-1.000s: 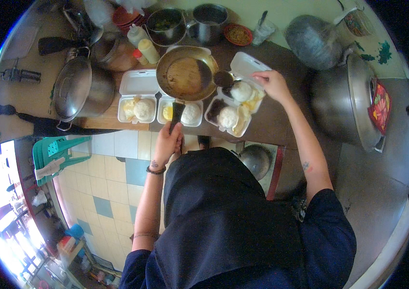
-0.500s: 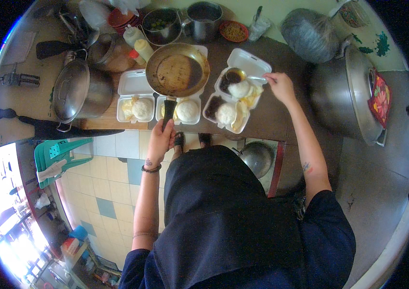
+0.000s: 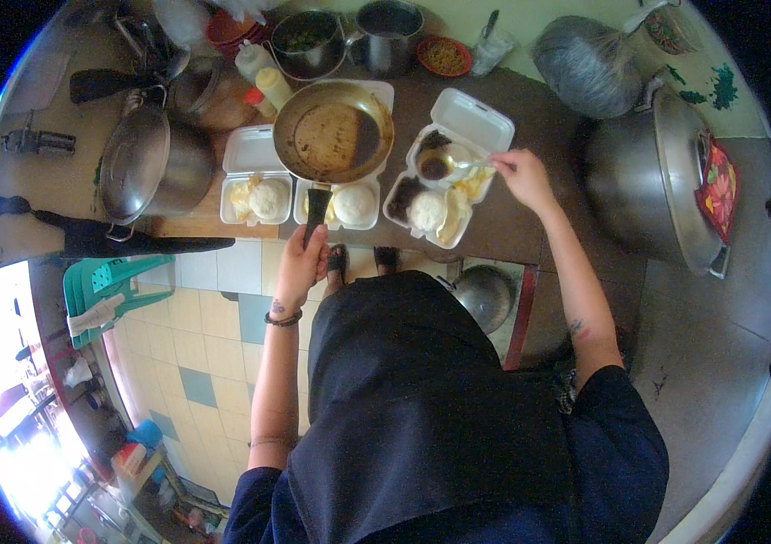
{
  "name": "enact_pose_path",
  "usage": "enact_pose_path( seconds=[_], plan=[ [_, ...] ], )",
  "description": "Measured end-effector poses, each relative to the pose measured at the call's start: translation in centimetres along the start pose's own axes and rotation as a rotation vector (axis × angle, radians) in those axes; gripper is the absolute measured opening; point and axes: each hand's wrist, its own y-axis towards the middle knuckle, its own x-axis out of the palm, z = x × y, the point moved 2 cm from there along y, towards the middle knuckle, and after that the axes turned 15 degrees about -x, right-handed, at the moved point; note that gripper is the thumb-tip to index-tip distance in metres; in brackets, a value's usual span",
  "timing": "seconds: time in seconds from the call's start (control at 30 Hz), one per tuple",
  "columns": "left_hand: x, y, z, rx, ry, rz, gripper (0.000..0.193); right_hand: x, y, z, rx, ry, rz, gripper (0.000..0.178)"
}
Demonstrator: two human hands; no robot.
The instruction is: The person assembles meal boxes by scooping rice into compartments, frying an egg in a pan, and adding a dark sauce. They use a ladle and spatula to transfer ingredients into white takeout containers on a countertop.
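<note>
My left hand (image 3: 302, 263) is closed round the black handle of a frying pan (image 3: 336, 131), held level above the counter. Brown residue coats the inside of the pan. With my right hand (image 3: 523, 177) I grip the end of a small metal ladle (image 3: 435, 165), whose bowl has dark sauce in it. The ladle hangs over the far one of two open white foam boxes (image 3: 472, 116), partly hiding the food there. In the nearer compartment box lie a rice mound (image 3: 427, 210), dark minced food and a pale yellow piece.
Two more open foam boxes (image 3: 258, 150) with rice stand left, one partly under the pan. A lidded pot (image 3: 136, 168) is at far left, a big steel pot (image 3: 653, 172) at right. Squeeze bottles (image 3: 272, 86), two pots (image 3: 387, 36) and a red bowl (image 3: 444, 56) line the back.
My right hand has brought the ladle slightly nearer to me, from the dark food toward the rice in the far box. The pan and my left hand have barely moved.
</note>
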Motion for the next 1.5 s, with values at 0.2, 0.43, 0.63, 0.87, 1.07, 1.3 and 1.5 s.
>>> enact_pose_path(
  seconds=[0.2,0.43,0.63,0.87,1.07,1.3,1.5],
  plan=[
    [-0.2,-0.2,-0.1,-0.016,-0.016,-0.004,0.026,2.4,0.1,-2.6,-0.174,-0.031,0.003,0.015],
    [-0.4,-0.2,-0.3,-0.011,-0.034,-0.011,0.024,1.1,0.5,-5.0,-0.413,-0.192,0.213,0.016],
    [-0.6,-0.5,-0.3,-0.041,-0.029,-0.014,0.022,-1.0,3.1,-4.6,-0.159,0.035,0.246,0.015],
    [-0.7,-1.1,-0.4,-0.041,0.028,-0.073,0.021,-1.1,10.7,-6.8,-0.571,-0.181,0.272,0.023],
    [-0.8,-1.5,-0.3,-0.045,0.041,-0.103,0.022,-1.4,13.5,-5.6,-0.676,-0.207,0.121,0.029],
    [-0.5,-1.2,-1.3,-0.031,0.024,-0.089,0.023,2.1,10.1,-5.6,-0.592,-0.115,0.062,0.026],
    [0.0,-0.8,-1.5,0.008,0.042,-0.096,0.026,5.1,6.7,-7.9,-0.168,0.170,-0.033,0.013]
  ],
)
